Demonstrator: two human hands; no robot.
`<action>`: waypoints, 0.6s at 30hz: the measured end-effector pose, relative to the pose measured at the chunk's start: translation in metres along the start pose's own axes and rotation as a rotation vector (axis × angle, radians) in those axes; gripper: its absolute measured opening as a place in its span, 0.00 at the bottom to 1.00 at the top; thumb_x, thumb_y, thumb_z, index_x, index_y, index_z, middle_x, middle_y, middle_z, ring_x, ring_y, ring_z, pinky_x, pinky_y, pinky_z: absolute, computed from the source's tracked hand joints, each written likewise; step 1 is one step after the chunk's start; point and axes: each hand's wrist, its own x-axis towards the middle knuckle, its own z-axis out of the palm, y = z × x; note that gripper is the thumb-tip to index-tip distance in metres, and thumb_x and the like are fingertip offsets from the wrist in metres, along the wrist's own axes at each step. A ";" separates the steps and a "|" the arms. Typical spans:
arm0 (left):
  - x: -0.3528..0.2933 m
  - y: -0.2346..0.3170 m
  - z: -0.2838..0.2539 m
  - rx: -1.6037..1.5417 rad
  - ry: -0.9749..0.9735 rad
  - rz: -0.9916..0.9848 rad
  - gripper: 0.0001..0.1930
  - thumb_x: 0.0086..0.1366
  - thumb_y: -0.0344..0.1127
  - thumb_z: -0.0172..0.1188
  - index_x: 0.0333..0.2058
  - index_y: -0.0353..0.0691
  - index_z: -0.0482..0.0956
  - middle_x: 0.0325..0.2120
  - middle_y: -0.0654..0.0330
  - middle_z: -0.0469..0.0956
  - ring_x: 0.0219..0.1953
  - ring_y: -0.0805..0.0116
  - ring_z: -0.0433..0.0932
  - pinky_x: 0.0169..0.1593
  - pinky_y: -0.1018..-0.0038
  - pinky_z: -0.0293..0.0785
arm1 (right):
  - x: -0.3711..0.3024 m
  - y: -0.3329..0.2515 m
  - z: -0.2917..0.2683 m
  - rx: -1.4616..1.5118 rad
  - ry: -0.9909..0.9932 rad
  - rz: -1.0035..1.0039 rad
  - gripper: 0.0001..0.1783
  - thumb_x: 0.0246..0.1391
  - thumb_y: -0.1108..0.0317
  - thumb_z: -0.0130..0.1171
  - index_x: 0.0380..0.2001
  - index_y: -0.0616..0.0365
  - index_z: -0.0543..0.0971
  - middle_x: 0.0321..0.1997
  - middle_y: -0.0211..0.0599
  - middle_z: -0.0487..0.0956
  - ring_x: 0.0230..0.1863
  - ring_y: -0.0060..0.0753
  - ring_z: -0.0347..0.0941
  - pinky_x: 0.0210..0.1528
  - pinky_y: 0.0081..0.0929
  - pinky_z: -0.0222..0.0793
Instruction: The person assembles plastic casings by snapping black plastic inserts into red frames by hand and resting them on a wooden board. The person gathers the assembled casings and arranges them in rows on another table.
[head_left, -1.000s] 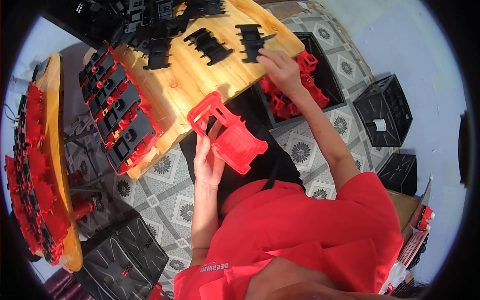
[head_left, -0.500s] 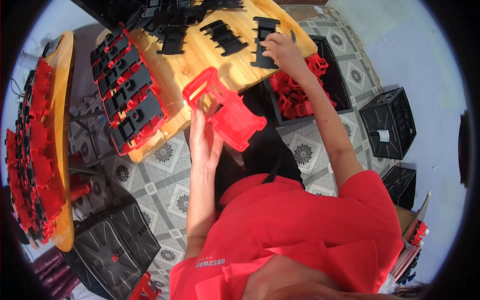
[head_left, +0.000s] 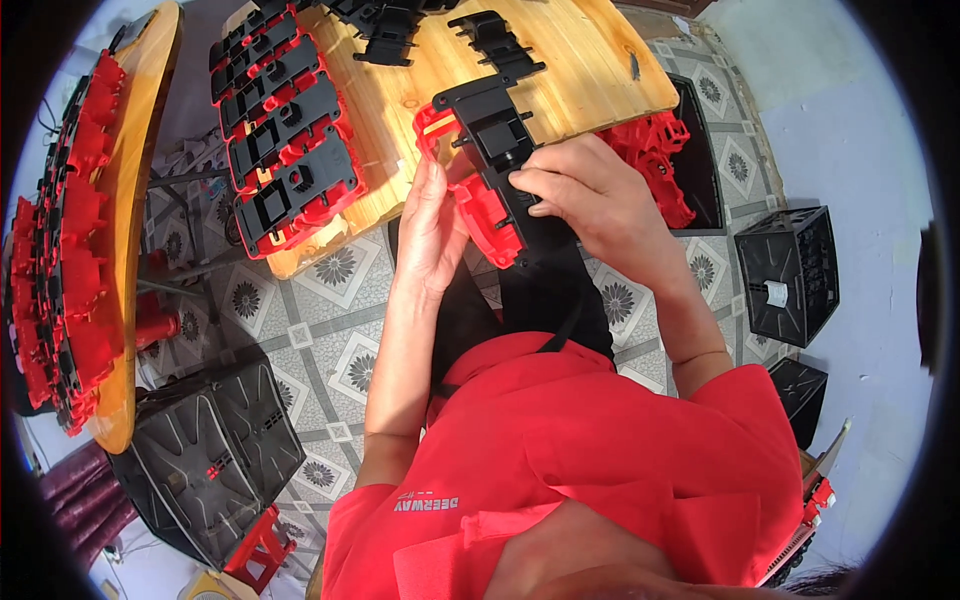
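My left hand (head_left: 432, 232) is closed on a red plastic frame (head_left: 487, 222), holding it tilted in front of me at the table's near edge. Against that frame's right side lies a black plastic plate (head_left: 497, 150) with small pegs along its edges. My right hand (head_left: 598, 192) pinches this plate at its right edge. The plate covers much of the frame, so I cannot tell whether the two are seated together. Farther back on the table rests another black plate (head_left: 497, 44), apart from both hands.
The wooden table (head_left: 600, 70) carries a row of red frames with black plates (head_left: 290, 150) on its left. More black plates (head_left: 385, 30) are heaped at the back. A black crate (head_left: 708, 150) of red frames (head_left: 650, 150) stands right of the table. Stacked parts line a second table (head_left: 145, 190).
My right hand has lifted the black plate off the table and brought it against the red frame. My left hand has turned the frame toward it. The view has shifted slightly.
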 end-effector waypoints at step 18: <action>-0.003 0.000 0.002 0.021 -0.061 0.046 0.49 0.64 0.31 0.59 0.70 0.54 0.29 0.64 0.53 0.57 0.64 0.58 0.62 0.62 0.58 0.66 | 0.000 0.028 0.030 0.413 0.219 0.418 0.30 0.54 0.66 0.64 0.59 0.61 0.70 0.53 0.37 0.77 0.53 0.31 0.73 0.55 0.28 0.67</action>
